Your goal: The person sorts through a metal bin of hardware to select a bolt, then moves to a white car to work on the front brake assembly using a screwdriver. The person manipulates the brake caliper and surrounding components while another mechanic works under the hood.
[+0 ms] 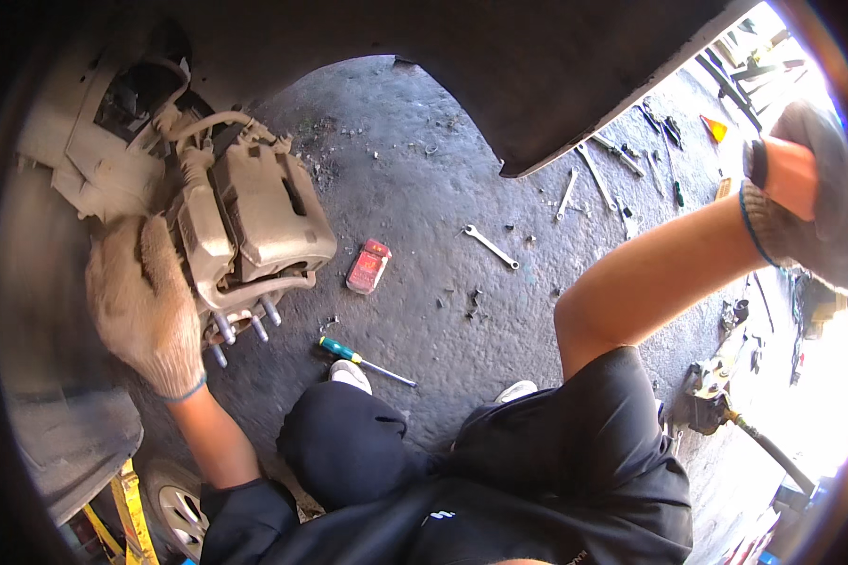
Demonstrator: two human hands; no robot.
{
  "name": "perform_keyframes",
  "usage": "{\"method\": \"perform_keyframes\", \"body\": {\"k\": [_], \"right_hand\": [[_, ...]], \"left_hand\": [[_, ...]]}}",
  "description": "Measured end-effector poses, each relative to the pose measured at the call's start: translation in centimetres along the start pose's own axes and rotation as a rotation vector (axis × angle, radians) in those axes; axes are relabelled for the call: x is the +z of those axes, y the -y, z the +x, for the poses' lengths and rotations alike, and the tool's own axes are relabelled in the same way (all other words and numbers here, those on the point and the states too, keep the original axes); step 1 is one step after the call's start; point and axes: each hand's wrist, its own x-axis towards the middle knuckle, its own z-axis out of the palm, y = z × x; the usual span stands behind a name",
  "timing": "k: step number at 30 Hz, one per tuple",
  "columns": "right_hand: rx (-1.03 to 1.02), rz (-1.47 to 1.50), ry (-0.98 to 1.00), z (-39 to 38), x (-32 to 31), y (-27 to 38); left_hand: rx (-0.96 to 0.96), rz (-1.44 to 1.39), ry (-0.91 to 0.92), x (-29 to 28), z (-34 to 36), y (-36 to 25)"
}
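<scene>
A dusty brake caliper sits on the wheel hub at the left, with several bare wheel studs sticking out below it. My left hand, in a soiled knit glove, is closed against the left side of this brake assembly; its fingertips are partly hidden. My right arm reaches out to the far right. Its gloved right hand is smeared by motion, and its fingers cannot be made out. Just above it are bare skin with a dark band and a blurred grey shape, whose owner I cannot tell.
A green-handled screwdriver lies by my shoe. Beyond it are a red packet, a combination wrench and several other tools. The dark fender hangs overhead. A yellow stand and a wheel are at lower left.
</scene>
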Motion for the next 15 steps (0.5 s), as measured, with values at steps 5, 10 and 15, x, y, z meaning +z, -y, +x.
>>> {"method": "perform_keyframes", "body": {"k": [5,10,15], "right_hand": [[0.010,0.007,0.010,-0.2,-1.3,0.3],[-0.012,0.012,-0.008,-1.5,-2.8,0.9],[-0.022,-0.048,-0.027,-2.6,-2.3,2.4]], "left_hand": [[0.512,-0.549,0.137,-2.9,-2.4,-8.0],[0.509,-0.446,0.683,11.1,-0.6,-21.8],[0.502,-0.460,0.722,24.6,0.0,-29.9]]}}
